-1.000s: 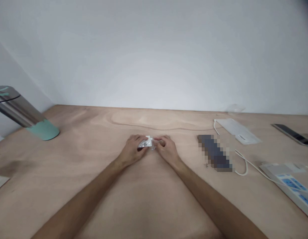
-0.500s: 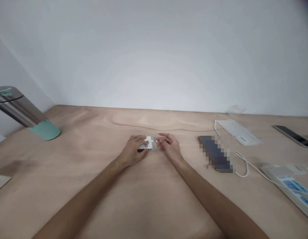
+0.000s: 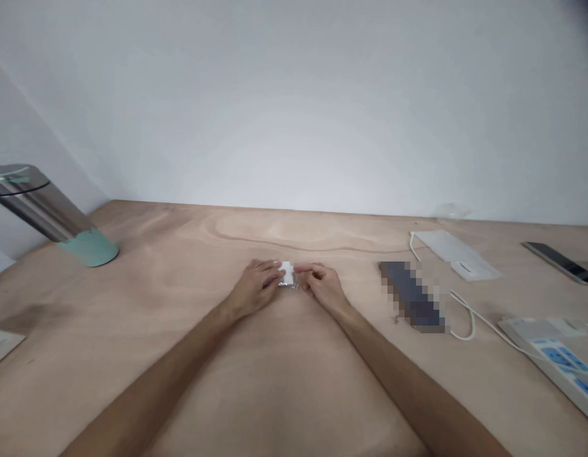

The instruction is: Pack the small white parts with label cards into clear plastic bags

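Observation:
A small clear plastic packet [image 3: 287, 275] with a white tab lies on the wooden table [image 3: 284, 381] between both hands. My left hand [image 3: 254, 287] is curled on the packet's left side, fingers closed on it. My right hand [image 3: 322, 285] pinches the packet's right edge with thumb and fingertips. What is inside the packet is too small to make out.
A steel tumbler with a mint-green base [image 3: 46, 216] stands at the far left. To the right lie a dark pixelated object [image 3: 411, 295], a white flat device [image 3: 455, 254] with a white cable [image 3: 465, 311], a phone [image 3: 560, 260] and a white power strip [image 3: 555, 355].
My right hand's fingers, spread half a second ago, have closed again on the packet's right edge. The packet now looks more bunched between both hands.

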Demonstrator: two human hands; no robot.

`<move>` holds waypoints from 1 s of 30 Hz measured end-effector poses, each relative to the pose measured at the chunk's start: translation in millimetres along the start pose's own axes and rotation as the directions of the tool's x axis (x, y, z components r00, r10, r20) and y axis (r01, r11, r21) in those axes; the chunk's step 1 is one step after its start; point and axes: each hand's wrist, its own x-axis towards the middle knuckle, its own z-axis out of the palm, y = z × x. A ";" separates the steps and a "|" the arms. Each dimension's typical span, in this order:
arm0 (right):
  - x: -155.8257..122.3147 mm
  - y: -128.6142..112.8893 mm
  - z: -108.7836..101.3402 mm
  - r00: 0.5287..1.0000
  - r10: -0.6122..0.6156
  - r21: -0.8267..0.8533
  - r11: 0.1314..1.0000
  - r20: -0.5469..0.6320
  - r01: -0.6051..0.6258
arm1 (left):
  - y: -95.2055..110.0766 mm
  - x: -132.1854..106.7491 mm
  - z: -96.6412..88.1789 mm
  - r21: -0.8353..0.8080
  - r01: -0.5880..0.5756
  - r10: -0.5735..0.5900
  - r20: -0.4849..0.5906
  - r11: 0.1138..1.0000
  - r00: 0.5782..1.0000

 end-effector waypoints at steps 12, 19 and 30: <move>4.1 15.8 0.0 0.902 -0.389 -0.280 0.859 0.186 0.428 | 4.2 -3.5 -2.4 -0.105 0.118 -0.118 0.006 0.987 0.993; 5.8 15.4 -1.9 0.917 -0.353 -0.240 0.889 0.185 0.390 | 3.7 -2.6 -5.4 -0.196 0.159 -0.161 0.005 0.968 0.987; 1.5 8.0 -8.6 0.860 -0.433 -0.531 0.678 0.271 0.508 | 3.1 -3.3 -7.7 -0.200 0.109 -0.109 0.012 0.974 0.994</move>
